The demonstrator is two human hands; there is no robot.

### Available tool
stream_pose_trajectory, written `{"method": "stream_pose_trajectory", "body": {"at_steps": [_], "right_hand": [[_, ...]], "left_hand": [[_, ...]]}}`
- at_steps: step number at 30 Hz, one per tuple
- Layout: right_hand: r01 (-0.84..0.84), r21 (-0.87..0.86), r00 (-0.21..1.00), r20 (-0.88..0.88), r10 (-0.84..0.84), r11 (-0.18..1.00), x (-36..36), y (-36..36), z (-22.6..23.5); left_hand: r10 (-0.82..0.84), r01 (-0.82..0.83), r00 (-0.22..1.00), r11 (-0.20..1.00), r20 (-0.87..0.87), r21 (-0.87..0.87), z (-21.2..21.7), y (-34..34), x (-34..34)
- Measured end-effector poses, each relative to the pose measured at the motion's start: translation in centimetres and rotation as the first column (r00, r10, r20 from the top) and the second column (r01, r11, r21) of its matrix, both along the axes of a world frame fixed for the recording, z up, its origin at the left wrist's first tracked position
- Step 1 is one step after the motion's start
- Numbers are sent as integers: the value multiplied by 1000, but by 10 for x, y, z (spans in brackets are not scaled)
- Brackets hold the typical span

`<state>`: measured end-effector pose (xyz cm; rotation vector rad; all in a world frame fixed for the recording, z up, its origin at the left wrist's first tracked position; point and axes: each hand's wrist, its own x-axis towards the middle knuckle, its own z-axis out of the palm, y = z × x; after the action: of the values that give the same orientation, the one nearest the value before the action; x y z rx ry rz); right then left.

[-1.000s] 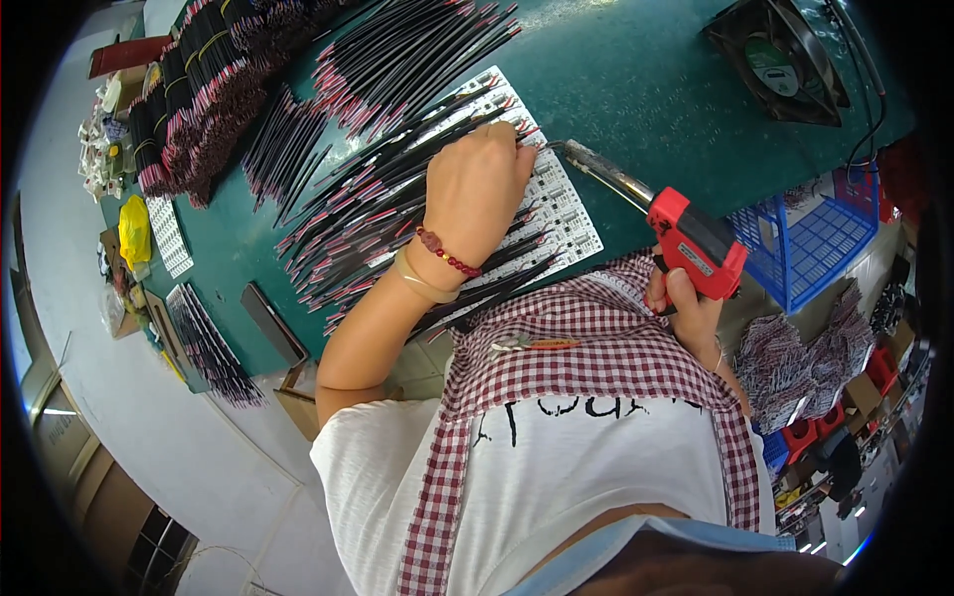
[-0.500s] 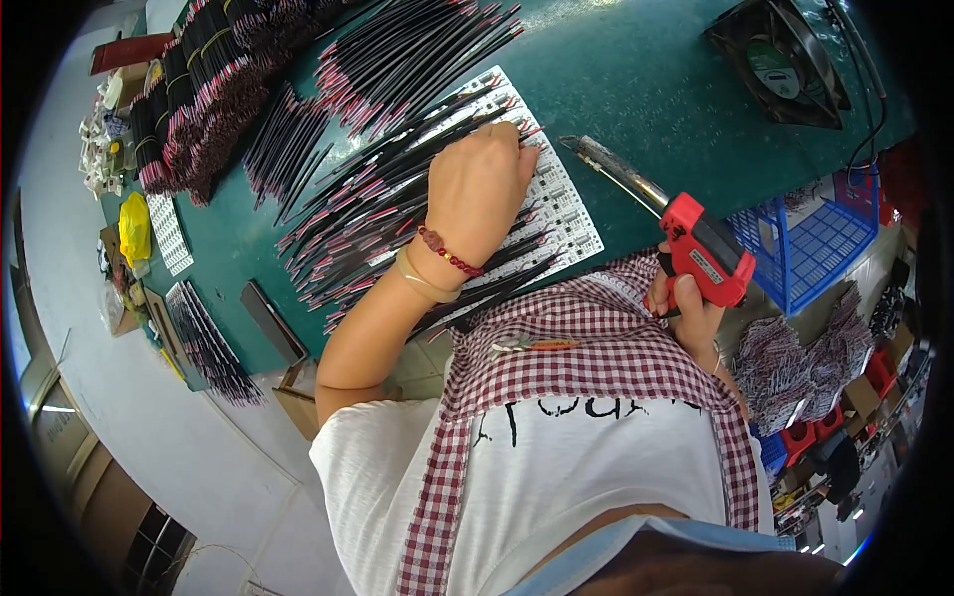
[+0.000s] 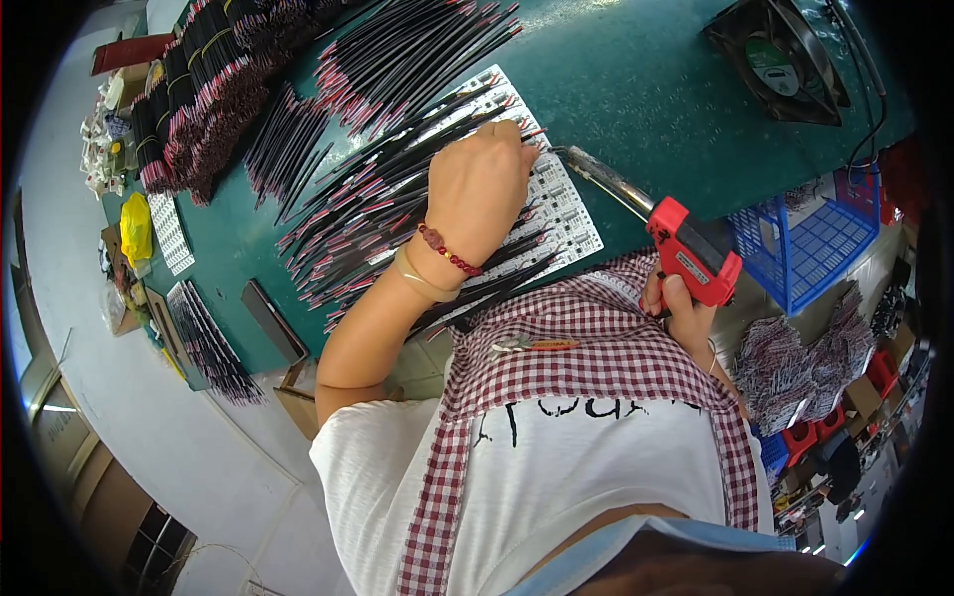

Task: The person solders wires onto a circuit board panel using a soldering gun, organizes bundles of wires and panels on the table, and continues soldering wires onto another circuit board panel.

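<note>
My left hand [image 3: 479, 177] is closed over a white circuit board panel [image 3: 568, 204], palm down. Its fingertips are mostly hidden, but a wire's red end [image 3: 537, 132] pokes out beside them, apparently pinched there. Many black wires [image 3: 353, 214] with red and white ends lie across the board and spread to the left. In my right hand [image 3: 686, 310] is a red and black soldering gun [image 3: 693, 250], gripped by its handle. Its long metal barrel points up and left, with the thin tip [image 3: 558, 150] at the board's right edge, close to my left fingers.
Loose black wires [image 3: 417, 50] and thick tied wire bundles [image 3: 199, 94] lie at the table's back left. A black fan [image 3: 780, 65] stands at the back right. Beyond the near right edge is a blue basket [image 3: 805, 248]. A dark bar [image 3: 273, 320] lies at the left edge.
My right hand has moved the soldering gun slightly left, bringing its tip from beside the board to its edge near my left fingers. My left hand has stayed in place.
</note>
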<state>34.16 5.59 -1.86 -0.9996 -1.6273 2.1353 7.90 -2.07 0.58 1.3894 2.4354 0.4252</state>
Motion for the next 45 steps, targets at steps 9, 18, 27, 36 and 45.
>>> {"method": "stream_pose_trajectory", "body": {"at_steps": [9, 18, 27, 36, 45], "right_hand": [[41, 9, 999, 5, -41, 999, -3, -4, 9], [37, -1, 999, -10, -37, 999, 1, -7, 4], [114, -23, 987, -111, -116, 993, 1, -4, 5], [128, -13, 983, -134, -129, 992, 3, -3, 9], [165, -34, 973, -160, -168, 986, 9, 3, 10]], "left_hand": [[-4, 4, 1000, 1000, 9, 15, -1, 0, -1], [-2, 2, 1000, 1000, 0, 3, -1, 1, -1], [-6, 6, 1000, 1000, -3, 0, -1, 0, 0], [-115, 117, 993, 991, -33, 66, 5, -11, -3], [11, -83, 977, 938, 211, 336, 29, -27, 22]]}}
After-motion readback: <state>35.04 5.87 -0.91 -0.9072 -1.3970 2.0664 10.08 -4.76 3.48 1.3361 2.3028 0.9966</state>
